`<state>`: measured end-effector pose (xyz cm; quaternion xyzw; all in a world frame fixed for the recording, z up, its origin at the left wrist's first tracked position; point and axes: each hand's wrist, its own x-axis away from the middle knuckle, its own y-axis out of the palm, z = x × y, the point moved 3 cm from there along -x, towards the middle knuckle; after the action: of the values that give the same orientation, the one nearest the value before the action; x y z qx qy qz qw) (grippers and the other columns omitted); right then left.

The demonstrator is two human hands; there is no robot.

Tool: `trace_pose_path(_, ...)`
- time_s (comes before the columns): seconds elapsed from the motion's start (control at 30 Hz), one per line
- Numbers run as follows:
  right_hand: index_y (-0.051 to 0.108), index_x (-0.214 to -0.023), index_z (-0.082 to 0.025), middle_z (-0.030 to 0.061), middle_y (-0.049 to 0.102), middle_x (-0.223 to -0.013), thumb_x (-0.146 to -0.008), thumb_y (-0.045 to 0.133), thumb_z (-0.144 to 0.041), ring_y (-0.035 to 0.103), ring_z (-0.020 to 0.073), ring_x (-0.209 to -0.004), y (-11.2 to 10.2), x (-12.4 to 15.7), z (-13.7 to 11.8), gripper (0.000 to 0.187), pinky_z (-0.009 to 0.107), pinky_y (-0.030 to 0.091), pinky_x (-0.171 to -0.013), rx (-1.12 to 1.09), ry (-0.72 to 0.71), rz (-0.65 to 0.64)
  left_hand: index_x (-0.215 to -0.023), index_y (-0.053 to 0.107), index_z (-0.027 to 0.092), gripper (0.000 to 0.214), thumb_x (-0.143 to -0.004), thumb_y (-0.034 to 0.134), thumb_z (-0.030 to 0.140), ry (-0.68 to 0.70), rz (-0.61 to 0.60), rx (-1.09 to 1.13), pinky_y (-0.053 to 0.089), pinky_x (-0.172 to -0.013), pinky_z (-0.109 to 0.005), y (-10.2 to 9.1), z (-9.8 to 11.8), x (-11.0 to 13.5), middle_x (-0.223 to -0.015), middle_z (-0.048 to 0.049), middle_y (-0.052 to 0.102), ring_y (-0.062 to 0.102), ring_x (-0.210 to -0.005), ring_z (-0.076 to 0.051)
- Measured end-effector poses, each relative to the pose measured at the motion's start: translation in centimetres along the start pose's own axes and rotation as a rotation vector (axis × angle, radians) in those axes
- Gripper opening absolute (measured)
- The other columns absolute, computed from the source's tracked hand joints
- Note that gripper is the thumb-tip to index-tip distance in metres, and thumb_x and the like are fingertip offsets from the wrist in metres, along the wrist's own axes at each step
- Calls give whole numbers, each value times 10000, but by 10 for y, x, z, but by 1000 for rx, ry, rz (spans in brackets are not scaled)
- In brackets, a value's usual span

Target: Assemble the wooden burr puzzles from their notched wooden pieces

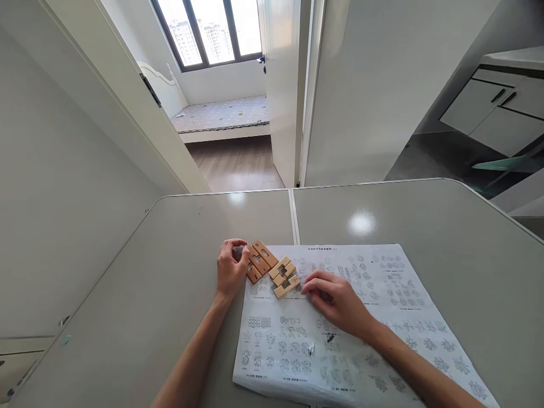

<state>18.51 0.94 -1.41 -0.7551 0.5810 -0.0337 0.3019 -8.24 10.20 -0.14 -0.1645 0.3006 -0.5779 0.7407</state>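
Two hands by the little wood blocks

The brown blocks (262, 265) lie on the top left corner of a big paper sheet (293, 309), poking a bit past its side. The left hand (232, 269) is at their left end, fingers bent. I can't tell if its grip is pinching a block. The pale blocks (279, 280) sit just right of the brown ones, on the paper. The right hand (338, 297) is beside them, fingers softly curled with a gap inside its grip, and nothing shows in it.

The blocks look light, hard and not easy to break. They may slide on the paper. The long flat sides look best to hold; the holes and notches leave less to grab.

The grey surface (191, 272) has lots of room on the left. Its far edge is well past the blocks.
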Motion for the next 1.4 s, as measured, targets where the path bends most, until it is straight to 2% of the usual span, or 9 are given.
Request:
trace_pose_path(0.1, 736, -964, -252, 45, 765, -998, -957, 566, -87, 714, 177, -827, 1, -1, -5, 237, 256, 537, -662, -42, -86, -93, -946, 679, 216, 190, -912, 593, 381, 6, 0, 1, 526, -734, -305, 0, 1, 0, -1000, -36, 682, 612, -740, -166)
trace_pose_path(0.23, 717, -957, -250, 51, 776, -1097, -950, 551, -64, 738, 185, -929, 1, -1, -6, 248, 266, 555, -730, -51, -113, -88, -943, 678, 218, 185, -904, 597, 379, 7, -4, 1, 531, -748, -305, 0, 2, -1, -991, -35, 691, 631, -752, -171)
trace_pose_path(0.37, 693, -913, -246, 46, 771, -1141, -925, 539, -43, 736, 168, -885, 1, -1, -5, 255, 243, 525, -659, -56, -97, -70, -935, 678, 222, 181, -897, 600, 380, 11, -9, -9, 531, -754, -307, 0, 4, -2, -974, -32, 692, 635, -748, -172)
trace_pose_path(0.53, 655, -867, -242, 28, 774, -1071, -911, 532, -33, 701, 148, -780, 1, -2, -4, 247, 237, 475, -593, -87, -74, -79, -942, 679, 227, 189, -903, 602, 396, 7, -29, -4, 529, -747, -316, 0, 4, -2, -987, -38, 694, 644, -770, -184)
trace_pose_path(0.83, 650, -883, -237, 37, 754, -1029, -951, 512, -55, 694, 160, -810, 3, -3, 0, 238, 253, 478, -618, -111, -31, -70, -941, 664, 237, 199, -921, 582, 417, 13, -55, -53, 532, -760, -333, 0, 4, -3, -1006, -50, 695, 666, -831, -210)
trace_pose_path(1.1, 650, -869, -234, 40, 749, -993, -981, 514, -92, 718, 181, -844, 2, -6, 0, 227, 294, 563, -776, -136, 25, -82, -938, 663, 234, 210, -920, 583, 427, 25, -69, -55, 540, -751, -334, 0, 5, -4, -986, -55, 697, 674, -833, -214)
trace_pose_path(1.4, 662, -882, -238, 47, 754, -999, -992, 510, -107, 719, 190, -845, 2, -6, 1, 229, 310, 574, -789, -128, 32, -86, -941, 666, 232, 199, -936, 579, 412, 33, -67, -65, 547, -751, -329, 1, 5, -4, -988, -54, 707, 688, -843, -212)
